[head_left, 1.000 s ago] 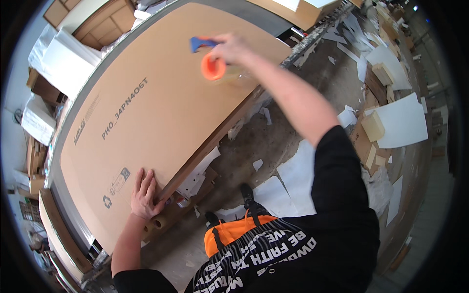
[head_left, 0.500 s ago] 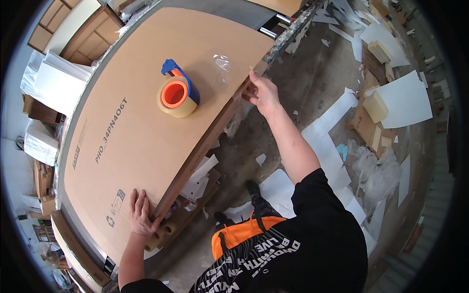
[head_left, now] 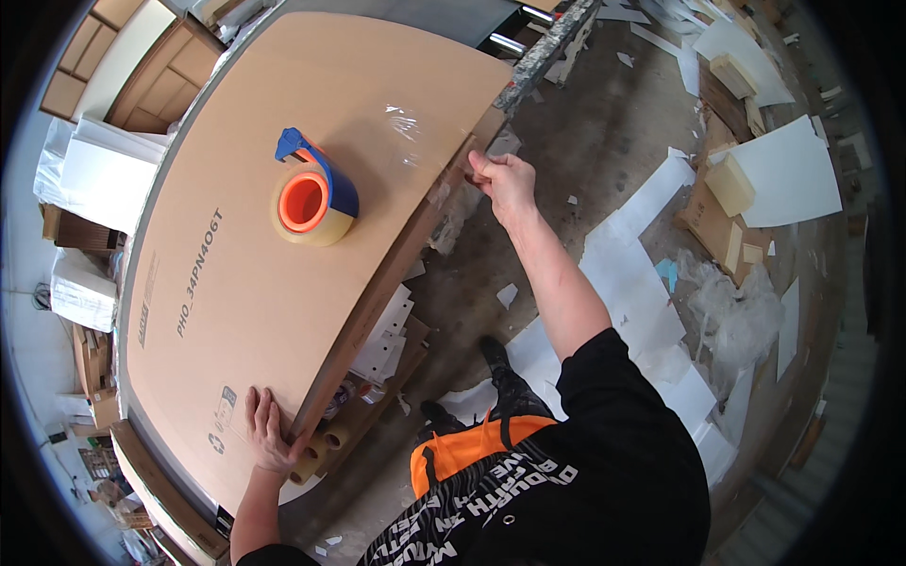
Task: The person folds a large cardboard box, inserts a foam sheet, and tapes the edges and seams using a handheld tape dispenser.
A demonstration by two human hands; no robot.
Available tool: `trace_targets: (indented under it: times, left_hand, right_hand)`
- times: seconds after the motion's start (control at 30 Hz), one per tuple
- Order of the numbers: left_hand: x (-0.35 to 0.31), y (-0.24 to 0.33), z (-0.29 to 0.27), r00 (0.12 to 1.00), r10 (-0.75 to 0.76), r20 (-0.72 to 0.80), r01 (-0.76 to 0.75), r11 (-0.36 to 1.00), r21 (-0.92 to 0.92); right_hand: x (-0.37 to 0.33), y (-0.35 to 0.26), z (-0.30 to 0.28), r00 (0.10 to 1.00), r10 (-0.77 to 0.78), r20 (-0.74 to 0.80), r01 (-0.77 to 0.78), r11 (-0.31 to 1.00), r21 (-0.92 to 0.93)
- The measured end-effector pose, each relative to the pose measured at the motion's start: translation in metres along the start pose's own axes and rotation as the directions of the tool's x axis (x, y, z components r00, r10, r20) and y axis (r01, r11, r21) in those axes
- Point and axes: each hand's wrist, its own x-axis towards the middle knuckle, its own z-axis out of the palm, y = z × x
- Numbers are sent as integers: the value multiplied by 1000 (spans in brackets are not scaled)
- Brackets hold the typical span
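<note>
Grey bench beneath dark-printed carton

Bright, diffuse light is washing over the cardboard box, while the concrete floor is looking dimmer. The tape dispenser is casting a soft shadow to its right. Small white glints are flashing off the clear tape strip and metal rollers. White foam sheets are nearly washing out. The fisheye lens is bowing straight edges, black vignetting is swallowing the corners, and the far right is blurring into gloom.
</note>
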Motion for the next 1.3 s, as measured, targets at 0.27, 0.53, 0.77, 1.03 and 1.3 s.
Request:
trace_targets:
  times: [0.27,0.53,0.77,1.03,1.3]
  left_hand:
    - [-5,3,4,1000,16,19,-16,1000,-9]
    - [-6,-9,4,999,25,45,-26,999,31]
    - [-10,0,8,999,22,31,-23,999,35]
    - [-16,-10,2,998,2,63,-5,999,50]
    - [-28,-26,6,998,50,32,-52,998,47]
  right_hand:
    - [12,63,-3,998,28,-58,-33,997,-76]
    - [-27,132,-14,978,-91,-187,10,919,-394]
    - [-9,32,64,886,-460,58,463,868,-178]
    - [-87,131,19,893,-363,266,438,836,-330]
    - [-110,189,65,897,-417,146,441,846,-299]
